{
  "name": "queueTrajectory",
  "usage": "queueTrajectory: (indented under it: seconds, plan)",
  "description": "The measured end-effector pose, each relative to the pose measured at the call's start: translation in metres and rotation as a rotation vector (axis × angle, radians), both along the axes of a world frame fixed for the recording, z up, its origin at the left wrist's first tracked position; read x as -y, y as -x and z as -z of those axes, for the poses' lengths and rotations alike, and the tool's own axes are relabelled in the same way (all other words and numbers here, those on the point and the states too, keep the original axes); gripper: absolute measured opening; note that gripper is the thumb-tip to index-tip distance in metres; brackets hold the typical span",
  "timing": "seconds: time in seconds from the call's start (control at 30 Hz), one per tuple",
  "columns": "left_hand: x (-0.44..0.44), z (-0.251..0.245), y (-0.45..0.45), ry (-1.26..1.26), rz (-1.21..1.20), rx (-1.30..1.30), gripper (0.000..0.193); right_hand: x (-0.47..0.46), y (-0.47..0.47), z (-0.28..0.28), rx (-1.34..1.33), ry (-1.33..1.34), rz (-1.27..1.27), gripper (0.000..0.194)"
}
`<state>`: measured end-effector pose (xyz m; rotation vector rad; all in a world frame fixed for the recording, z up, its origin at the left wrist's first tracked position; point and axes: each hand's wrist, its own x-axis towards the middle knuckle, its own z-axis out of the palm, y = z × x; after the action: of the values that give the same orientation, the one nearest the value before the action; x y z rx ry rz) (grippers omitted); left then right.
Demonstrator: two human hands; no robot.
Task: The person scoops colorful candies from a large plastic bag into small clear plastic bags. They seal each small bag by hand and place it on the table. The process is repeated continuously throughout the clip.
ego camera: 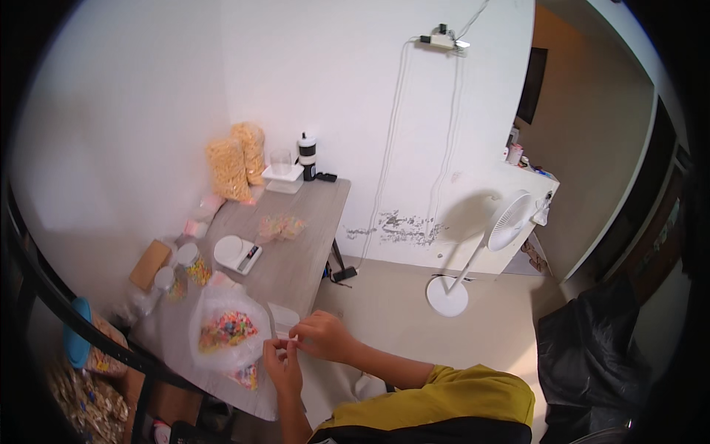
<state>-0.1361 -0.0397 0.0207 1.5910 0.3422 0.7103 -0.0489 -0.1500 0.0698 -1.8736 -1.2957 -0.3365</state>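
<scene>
My left hand (283, 366) and my right hand (327, 336) meet at the table's near right edge, fingertips pinched together. Between them they hold the lower edge of a small translucent plastic bag (284, 315); the fingers partly hide it. Just left of my hands lies a large clear plastic bag (202, 311), spread wide around a heap of small multicoloured candies (230, 330). A smaller packet of colourful candy (247, 377) shows below it. Farther up the table sits a white digital kitchen scale (238, 254).
Two lidded jars of candy (194, 263) and a brown box (150, 265) line the left side. At the back are filled candy bags (283, 227), tall snack bags (228, 169), a stacked white scale (283, 172) and a tumbler (307, 158). A pedestal fan (505, 222) stands right.
</scene>
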Motion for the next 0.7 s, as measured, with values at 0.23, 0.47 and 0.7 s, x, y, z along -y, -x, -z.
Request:
queueTrajectory:
  seconds: [0.23,0.47,0.7]
  plan:
    - [0.002,-0.001,-0.005,0.029,0.100,0.090,0.013,0.006,0.011,-0.006,0.120,-0.008,0.103,0.015]
    - [0.012,0.006,-0.013,0.020,0.204,0.206,0.008,0.026,0.018,-0.007,-0.031,0.000,0.130,0.018]
    - [0.011,0.011,-0.006,0.261,0.368,0.236,0.007,0.034,0.025,-0.014,-0.538,-0.113,-0.061,0.021]
